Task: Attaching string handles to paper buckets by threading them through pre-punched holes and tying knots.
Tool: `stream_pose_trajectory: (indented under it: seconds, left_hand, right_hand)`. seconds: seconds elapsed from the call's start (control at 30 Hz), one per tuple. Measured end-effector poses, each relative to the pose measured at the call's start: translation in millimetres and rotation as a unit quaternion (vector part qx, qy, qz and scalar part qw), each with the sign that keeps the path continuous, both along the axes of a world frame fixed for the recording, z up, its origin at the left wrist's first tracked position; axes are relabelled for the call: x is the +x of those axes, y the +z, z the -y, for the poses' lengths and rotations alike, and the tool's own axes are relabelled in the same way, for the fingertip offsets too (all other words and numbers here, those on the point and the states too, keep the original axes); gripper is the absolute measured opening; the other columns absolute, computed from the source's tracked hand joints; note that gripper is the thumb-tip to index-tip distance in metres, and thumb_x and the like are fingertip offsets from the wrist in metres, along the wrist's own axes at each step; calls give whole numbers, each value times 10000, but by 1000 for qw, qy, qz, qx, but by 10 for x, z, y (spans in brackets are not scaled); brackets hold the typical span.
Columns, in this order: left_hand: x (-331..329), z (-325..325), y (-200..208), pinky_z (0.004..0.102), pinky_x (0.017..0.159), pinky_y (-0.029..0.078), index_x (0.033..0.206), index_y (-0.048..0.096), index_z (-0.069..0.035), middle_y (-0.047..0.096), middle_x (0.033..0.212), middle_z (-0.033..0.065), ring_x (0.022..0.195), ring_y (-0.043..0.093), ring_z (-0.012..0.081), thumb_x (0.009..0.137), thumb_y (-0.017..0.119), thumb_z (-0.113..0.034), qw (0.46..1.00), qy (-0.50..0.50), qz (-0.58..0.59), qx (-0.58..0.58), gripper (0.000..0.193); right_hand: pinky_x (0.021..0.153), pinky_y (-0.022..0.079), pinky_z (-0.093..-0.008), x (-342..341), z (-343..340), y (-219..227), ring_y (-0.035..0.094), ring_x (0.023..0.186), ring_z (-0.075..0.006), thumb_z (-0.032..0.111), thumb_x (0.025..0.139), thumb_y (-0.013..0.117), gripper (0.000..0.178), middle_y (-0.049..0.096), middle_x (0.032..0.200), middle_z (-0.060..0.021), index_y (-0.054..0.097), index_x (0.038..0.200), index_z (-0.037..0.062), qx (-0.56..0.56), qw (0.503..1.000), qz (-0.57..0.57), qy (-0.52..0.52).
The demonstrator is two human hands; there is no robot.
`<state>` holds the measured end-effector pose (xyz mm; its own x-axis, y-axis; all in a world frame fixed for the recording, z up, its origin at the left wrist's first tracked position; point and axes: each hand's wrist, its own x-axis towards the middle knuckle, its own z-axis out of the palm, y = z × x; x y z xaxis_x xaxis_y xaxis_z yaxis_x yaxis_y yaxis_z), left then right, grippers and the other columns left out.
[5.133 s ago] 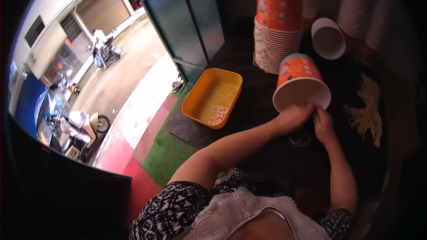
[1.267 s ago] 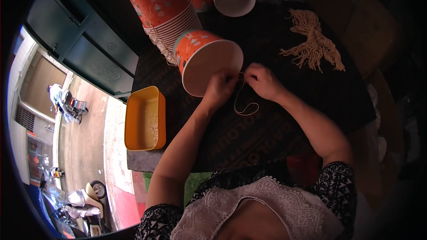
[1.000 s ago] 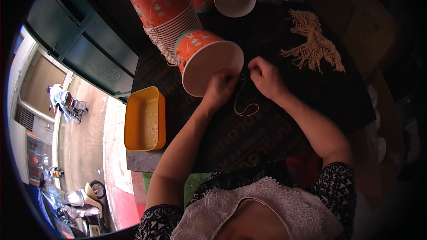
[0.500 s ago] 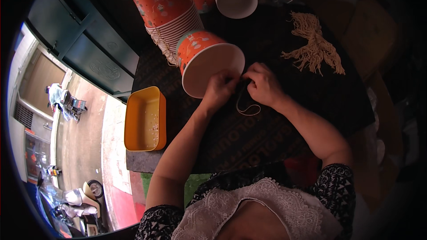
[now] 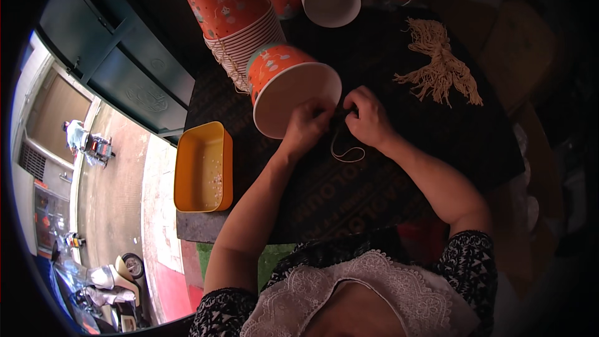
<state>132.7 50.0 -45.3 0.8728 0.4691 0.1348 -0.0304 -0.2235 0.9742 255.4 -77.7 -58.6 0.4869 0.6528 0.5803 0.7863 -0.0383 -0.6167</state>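
An orange paper bucket (image 5: 277, 62) with a green band lies tilted on the dark table, its white mouth facing me. My left hand (image 5: 307, 128) is closed at the lower right of the mouth, its fingers bent inside against the rim. Just right of the rim, my right hand (image 5: 369, 118) is pinched shut on a thin string, its fingertips partly in shadow. A loop of this pale string (image 5: 349, 157) hangs below, between both hands, onto the table. The string's upper end is too dark to follow.
A yellow tub (image 5: 229, 171) with small pale bits stands left. Behind the bucket leans a bucket stack (image 5: 243, 31) with strings hanging from it. One white-mouthed bucket (image 5: 331, 0) lies farther back. A bundle of beige strings (image 5: 440, 62) lies right. A green metal door (image 5: 134, 68) borders the street side.
My right hand has shifted slightly, its fingertips now a little farther from the rim. The bucket has moved slightly left. Outside, a person with a loaded cart has moved along the street.
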Motion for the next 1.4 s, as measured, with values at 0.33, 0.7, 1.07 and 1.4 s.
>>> stream_pose_trajectory:
  seconds: [0.33,0.7,1.07,1.4]
  left_hand:
    - [-19,-18,27,210,575,448,972,620,11,618,821,27,646,536,67,874,589,-57,999,-6,-15,-37,124]
    - [-9,-17,0,191,518,411,991,611,6,601,783,13,602,512,51,878,603,-90,1000,-11,3,-15,148]
    - [36,-5,-85,308,721,516,932,639,24,676,850,146,811,664,202,847,610,7,979,19,76,186,91]
    - [59,5,-122,368,722,520,891,652,13,663,864,212,827,672,333,822,636,-13,966,50,50,248,76]
  right_hand:
    - [745,505,-353,-23,-5,-43,588,879,-289,-45,690,570,189,578,901,-121,688,826,13,12,998,66,15]
    - [802,493,-392,-38,-40,-6,591,898,-302,34,748,683,74,604,894,-130,670,820,23,-51,997,62,17]
    - [764,489,-417,-23,-44,-32,583,868,-335,-6,770,623,29,581,878,-174,637,794,-14,-40,998,36,30]
    - [736,497,-391,15,-9,-87,598,837,-317,5,759,655,31,593,849,-154,639,781,-11,-19,999,12,32]
